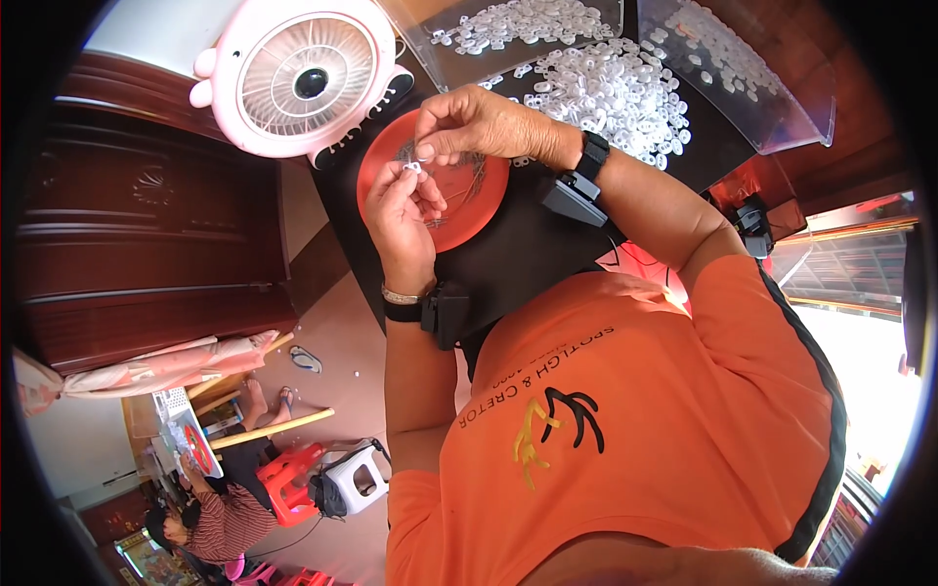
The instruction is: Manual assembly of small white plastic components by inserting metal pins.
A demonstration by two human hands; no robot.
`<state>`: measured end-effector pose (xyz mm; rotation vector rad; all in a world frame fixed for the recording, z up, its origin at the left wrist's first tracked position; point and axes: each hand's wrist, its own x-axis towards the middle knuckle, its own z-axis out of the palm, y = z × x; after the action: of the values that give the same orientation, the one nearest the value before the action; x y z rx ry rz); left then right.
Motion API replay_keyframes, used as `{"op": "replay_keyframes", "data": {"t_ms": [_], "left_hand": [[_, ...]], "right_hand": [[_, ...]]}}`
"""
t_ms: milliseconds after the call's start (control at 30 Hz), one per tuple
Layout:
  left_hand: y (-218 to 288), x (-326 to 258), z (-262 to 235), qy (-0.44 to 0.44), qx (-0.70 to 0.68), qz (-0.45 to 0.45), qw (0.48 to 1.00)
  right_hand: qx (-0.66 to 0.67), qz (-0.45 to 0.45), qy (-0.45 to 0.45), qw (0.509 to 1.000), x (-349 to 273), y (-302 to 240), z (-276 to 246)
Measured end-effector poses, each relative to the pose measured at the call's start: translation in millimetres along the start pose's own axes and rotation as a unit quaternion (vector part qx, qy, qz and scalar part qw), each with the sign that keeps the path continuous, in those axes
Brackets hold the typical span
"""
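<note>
My left hand (401,210) grips a small white piece (413,167) between thumb and fingertip, above the red-orange dish (489,200) on the dark surface (547,244). Key relation: piece at the far tip of the left hand, which is nearer, being in contact; my right hand (479,122) lies beyond and rightward, bent fingertips just beside the piece. Cannot tell whether they close on anything. Piece's long axis: too small to read. White pile (611,103) beyond right wrist

Downward head view (wide fisheye), close
</note>
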<state>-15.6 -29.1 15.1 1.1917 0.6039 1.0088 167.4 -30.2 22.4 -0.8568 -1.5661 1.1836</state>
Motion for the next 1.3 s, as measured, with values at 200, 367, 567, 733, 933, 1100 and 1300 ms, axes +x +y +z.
{"op": "replay_keyframes", "data": {"t_ms": [200,367,567,733,933,1100,1300], "left_hand": [[-4,0,3,0.044,0.124,0.034,0.991],[-6,0,4,0.043,0.15,0.028,0.987],[-7,1,2,0.042,0.15,0.021,0.988],[-7,1,3,0.043,0.155,0.024,0.987],[-7,2,1,0.037,0.153,0.027,0.987],[-6,2,4,0.047,0.144,0.024,0.988],[-6,1,6,0.051,0.134,0.015,0.99]], "right_hand": [[0.027,0.057,0.036,0.997,5,6,-4],[-0.001,0.05,0.031,0.998,3,2,-4],[-0.02,0.057,0.026,0.998,1,-3,-2],[-0.029,0.057,0.028,0.998,2,-2,-2],[-0.032,0.057,0.028,0.997,1,-4,-2],[-0.043,0.051,0.026,0.997,2,-3,-2],[-0.068,0.039,0.012,0.997,1,-4,1]]}}
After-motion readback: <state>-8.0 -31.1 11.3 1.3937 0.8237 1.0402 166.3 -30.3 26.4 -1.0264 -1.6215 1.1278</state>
